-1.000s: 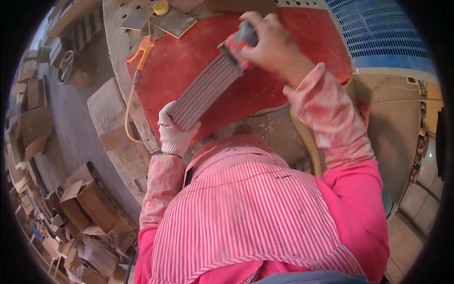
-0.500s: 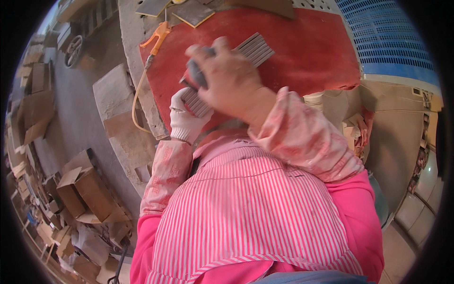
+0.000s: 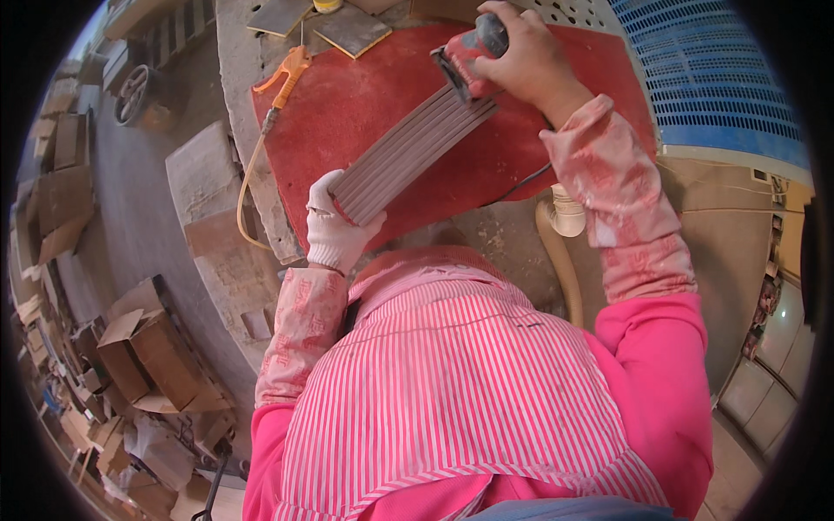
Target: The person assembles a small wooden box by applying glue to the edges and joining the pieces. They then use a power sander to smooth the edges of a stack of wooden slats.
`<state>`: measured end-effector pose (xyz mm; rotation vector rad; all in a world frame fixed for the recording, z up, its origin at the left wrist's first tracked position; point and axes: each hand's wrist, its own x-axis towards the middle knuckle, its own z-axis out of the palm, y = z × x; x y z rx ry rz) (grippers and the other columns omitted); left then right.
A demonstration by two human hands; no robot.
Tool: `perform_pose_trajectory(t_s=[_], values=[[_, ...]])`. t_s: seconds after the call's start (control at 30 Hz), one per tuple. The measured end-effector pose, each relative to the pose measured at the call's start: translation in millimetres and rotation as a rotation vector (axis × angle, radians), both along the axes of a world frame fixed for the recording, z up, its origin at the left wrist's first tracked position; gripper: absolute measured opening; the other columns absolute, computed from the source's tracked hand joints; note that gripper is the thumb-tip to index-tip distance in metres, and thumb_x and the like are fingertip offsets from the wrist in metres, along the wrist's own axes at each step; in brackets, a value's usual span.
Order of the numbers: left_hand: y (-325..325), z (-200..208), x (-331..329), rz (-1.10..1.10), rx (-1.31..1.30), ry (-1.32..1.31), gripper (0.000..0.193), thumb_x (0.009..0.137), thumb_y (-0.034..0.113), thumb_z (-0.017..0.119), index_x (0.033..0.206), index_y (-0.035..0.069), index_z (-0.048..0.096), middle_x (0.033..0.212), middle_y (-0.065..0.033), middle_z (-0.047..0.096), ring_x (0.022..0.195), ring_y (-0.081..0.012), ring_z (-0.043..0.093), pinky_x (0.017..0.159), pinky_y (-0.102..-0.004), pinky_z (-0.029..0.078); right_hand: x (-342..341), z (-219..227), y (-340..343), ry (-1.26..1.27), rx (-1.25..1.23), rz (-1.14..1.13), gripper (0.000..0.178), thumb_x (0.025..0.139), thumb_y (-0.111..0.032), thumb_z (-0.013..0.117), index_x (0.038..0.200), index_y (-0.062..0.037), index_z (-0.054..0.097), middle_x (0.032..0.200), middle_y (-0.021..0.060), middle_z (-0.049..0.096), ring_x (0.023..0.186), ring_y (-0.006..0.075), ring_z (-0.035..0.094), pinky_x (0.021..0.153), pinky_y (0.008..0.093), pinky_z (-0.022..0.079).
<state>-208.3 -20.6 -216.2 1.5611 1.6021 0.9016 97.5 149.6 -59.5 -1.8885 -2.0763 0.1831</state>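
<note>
A row of narrow grey-brown strips (image 3: 415,156), side by side, lies slantwise on the red-covered bench (image 3: 347,87). My left hand (image 3: 334,227), in a white knitted glove, is closed around the strips' near-left end. My bare right hand (image 3: 534,61) grips a small red and black power sander (image 3: 472,59) from above. The sander's flat base is at the far-right end of the strips; whether it touches them I cannot tell. A dark cord trails below my right forearm.
An orange air blow gun (image 3: 291,74) with a yellowish hose lies at the bench's left edge. Flat dark tiles (image 3: 354,31) rest at the back. On the right stands a blue slatted crate (image 3: 708,78); a thick hose (image 3: 560,260) hangs below the bench. Cardboard boxes (image 3: 161,347) fill the lower left.
My right hand has carried the sander from the strips' near-left end up to their far-right end. The strips now show along most of their length; my left hand stays at the near end.
</note>
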Motion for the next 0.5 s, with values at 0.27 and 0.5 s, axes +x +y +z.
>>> perform_pose_trajectory(t_s=[0.27, 0.5], values=[[3, -7, -4, -0.027, 0.047, 0.03, 0.091, 0.065, 0.02, 0.101, 0.139, 0.008, 0.05, 0.126, -0.013, 0.064, 0.115, -0.028, 0.067, 0.1, -0.0415, 0.056, -29, -8, -26, 0.022, 0.107, 0.091, 0.068, 0.078, -0.028, 0.081, 0.142, -0.025, 0.059, 0.12, 0.0179, 0.061, 0.104, 0.0416, 0.07, 0.092, 0.0487, 0.061], [8, -7, 1, 0.007, -0.035, -0.062, 0.087, 0.068, 0.022, 0.1, 0.138, 0.006, 0.05, 0.124, -0.0121, 0.066, 0.116, -0.0255, 0.067, 0.101, -0.0403, 0.056, -128, -6, -86, 0.124, -0.031, 0.218, 0.066, 0.081, -0.028, 0.086, 0.142, -0.0245, 0.06, 0.116, 0.0189, 0.06, 0.102, 0.0427, 0.071, 0.086, 0.0515, 0.061]])
